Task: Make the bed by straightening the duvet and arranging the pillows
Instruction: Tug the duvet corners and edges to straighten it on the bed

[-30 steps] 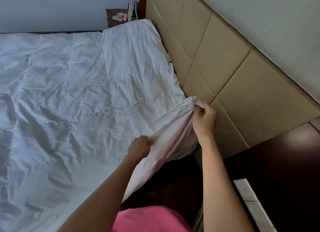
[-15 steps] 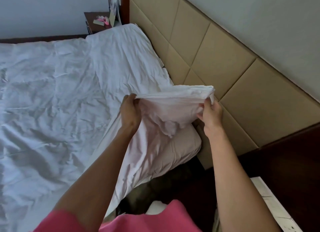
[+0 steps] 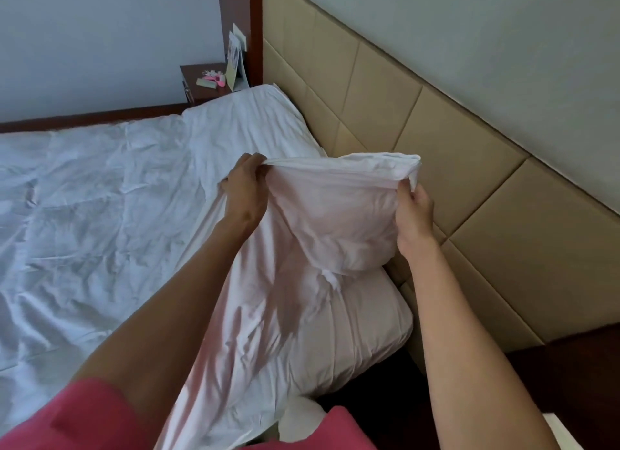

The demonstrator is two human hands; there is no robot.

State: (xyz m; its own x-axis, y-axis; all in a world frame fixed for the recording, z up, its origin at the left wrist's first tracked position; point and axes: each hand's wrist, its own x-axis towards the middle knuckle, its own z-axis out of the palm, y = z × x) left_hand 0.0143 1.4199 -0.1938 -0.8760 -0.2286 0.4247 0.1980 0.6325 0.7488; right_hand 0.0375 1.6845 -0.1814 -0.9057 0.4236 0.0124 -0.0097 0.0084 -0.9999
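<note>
Head view: a person in a pink top (image 3: 87, 416) stands at the bed's near corner, both arms stretched forward
Left hand: the left hand (image 3: 243, 189) clenches the duvet's raised edge at about 11 o'clock from frame centre; fingers curl over the fold
Right hand: the right hand (image 3: 414, 214) pinches the same edge near its corner at about 2 o'clock; fingers wrap the cloth
Duvet: the white duvet (image 3: 100, 221) covers the bed from 9 o'clock across; its near corner hangs lifted between the two hands, sagging in a pouch
Pillow: a pillow (image 3: 369, 318) lies under the lifted corner at about 4 o'clock, against the headboard (image 3: 453, 141)
Background: a nightstand (image 3: 201, 80) at 11 o'clock holds small pink items; cards lean upright on it
</note>
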